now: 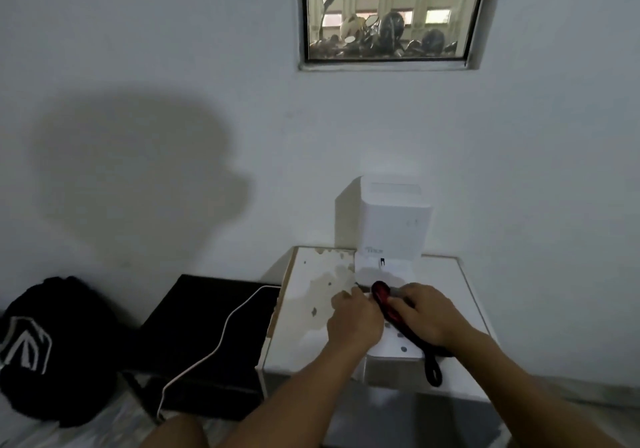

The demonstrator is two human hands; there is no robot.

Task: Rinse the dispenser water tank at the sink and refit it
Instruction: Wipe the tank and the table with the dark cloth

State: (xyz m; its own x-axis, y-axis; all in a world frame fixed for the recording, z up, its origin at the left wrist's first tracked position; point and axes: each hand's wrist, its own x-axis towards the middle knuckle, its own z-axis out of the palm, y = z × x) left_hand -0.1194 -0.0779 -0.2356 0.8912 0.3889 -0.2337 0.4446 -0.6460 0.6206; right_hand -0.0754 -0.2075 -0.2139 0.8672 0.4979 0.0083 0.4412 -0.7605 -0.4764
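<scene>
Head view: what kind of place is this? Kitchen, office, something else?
Probably a plain room in a home, not a kitchen: no sink shows. A white dispenser stands on a small worn white table against a bare wall. A black bag lies to the left, and a small window looks out on parked motorbikes.

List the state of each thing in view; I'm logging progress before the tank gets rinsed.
water dispenser: upright on the table, against the wall, untouched.
table: top surface peeling and stained.
red and black object: lying in front of the dispenser, held by both hands.
left hand: closed on the object's left end.
right hand: resting over the object.
white cable: trailing across the black case.
</scene>
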